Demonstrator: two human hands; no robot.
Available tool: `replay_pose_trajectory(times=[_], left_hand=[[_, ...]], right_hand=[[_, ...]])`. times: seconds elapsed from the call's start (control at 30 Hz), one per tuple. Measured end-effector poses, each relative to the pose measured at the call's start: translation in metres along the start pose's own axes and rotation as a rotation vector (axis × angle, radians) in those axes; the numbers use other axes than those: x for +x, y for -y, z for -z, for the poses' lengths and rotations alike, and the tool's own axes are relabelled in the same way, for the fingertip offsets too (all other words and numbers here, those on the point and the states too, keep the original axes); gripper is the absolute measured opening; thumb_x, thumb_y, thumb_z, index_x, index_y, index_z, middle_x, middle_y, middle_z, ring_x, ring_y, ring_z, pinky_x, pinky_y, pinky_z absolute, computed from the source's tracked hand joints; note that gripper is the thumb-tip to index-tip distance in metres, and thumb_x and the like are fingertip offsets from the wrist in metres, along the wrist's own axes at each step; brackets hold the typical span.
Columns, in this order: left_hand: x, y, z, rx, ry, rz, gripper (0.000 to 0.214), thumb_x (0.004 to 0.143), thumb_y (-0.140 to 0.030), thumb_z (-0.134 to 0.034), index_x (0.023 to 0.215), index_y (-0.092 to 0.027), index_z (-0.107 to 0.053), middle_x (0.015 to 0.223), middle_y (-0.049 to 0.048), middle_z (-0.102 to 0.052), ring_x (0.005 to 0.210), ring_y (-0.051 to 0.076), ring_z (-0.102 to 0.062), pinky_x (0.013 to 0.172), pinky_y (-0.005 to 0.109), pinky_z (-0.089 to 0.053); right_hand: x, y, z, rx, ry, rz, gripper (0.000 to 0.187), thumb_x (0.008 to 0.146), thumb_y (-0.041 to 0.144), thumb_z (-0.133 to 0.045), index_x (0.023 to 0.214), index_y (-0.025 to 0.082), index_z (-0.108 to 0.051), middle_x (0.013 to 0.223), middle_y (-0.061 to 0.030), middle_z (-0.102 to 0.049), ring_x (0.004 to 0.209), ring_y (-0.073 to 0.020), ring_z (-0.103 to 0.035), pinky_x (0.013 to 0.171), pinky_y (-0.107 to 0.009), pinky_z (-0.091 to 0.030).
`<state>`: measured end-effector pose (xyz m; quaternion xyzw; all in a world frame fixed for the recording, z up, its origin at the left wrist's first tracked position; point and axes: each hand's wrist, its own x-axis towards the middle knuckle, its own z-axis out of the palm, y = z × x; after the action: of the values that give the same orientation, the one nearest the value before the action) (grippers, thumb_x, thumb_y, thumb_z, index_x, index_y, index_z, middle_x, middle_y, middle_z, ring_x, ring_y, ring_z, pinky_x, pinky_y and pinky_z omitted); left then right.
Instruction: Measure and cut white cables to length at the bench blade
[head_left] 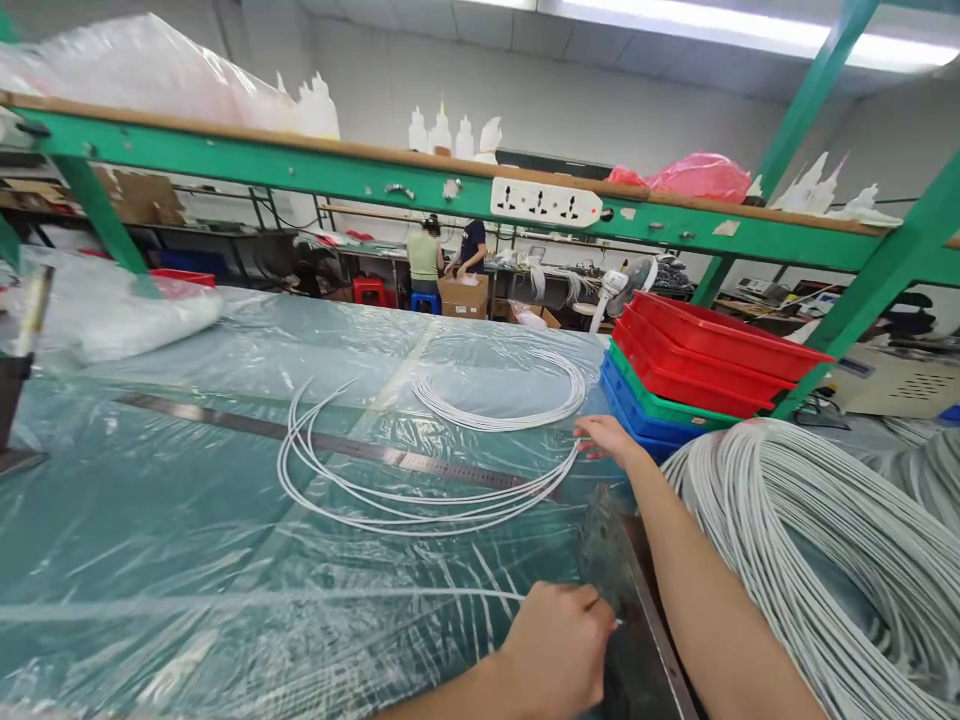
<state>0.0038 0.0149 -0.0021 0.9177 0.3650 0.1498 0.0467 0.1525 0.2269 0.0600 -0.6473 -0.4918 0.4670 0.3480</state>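
My left hand (559,640) is closed around a white cable (450,592) that runs off to the left over the table. A short bit of its end pokes out past my fingers, beside a dark metal plate with a long straight edge (637,600). Farther forward, my right hand (606,440) reaches out with its fingers apart at the ends of several curved white cable lengths (420,522). Whether the fingertips touch those ends is hard to tell. Under the cables lies a steel ruler (405,460). Behind it rests another curved bundle of white cables (510,424).
Large coils of pale cable (817,540) lie at the right, by stacked red, green and blue trays (720,350). A green shelf beam (360,178) with a power strip (546,202) crosses above. Plastic film (187,520) covers the table. Two people work in the background.
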Motion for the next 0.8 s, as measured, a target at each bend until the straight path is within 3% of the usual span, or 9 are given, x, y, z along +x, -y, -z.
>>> replay_pose_trajectory(times=[0.37,0.6,0.8], left_hand=[[0.009,0.010,-0.024,0.001,0.019,-0.036,0.016,0.086,-0.035,-0.061,0.082,-0.019,-0.060,0.067,0.0026,-0.060,0.054,0.015,-0.057,0.035,0.030,-0.017],[0.010,0.007,-0.024,0.056,0.045,-0.060,0.020,0.090,-0.037,-0.056,0.086,-0.019,-0.062,0.065,0.0030,-0.060,0.056,0.015,-0.058,0.034,0.029,-0.020],[0.009,0.010,-0.032,-0.006,0.023,-0.071,0.019,0.091,-0.037,-0.054,0.082,-0.021,-0.059,0.063,0.0031,-0.059,0.055,0.014,-0.059,0.034,0.028,-0.020]], right_hand=[[0.006,-0.008,-0.002,-0.033,0.032,-0.041,0.010,0.093,0.025,-0.056,0.096,0.016,-0.060,0.098,-0.0064,-0.068,0.062,-0.0158,-0.065,0.043,-0.018,-0.045],[0.007,-0.010,-0.001,-0.003,0.028,-0.052,0.010,0.088,0.022,-0.059,0.093,0.015,-0.062,0.091,-0.0073,-0.069,0.057,-0.0164,-0.063,0.041,-0.020,-0.044],[0.001,-0.006,-0.002,-0.046,0.032,-0.078,0.008,0.093,0.022,-0.054,0.091,0.017,-0.059,0.093,-0.0060,-0.068,0.057,-0.0154,-0.063,0.042,-0.020,-0.044]])
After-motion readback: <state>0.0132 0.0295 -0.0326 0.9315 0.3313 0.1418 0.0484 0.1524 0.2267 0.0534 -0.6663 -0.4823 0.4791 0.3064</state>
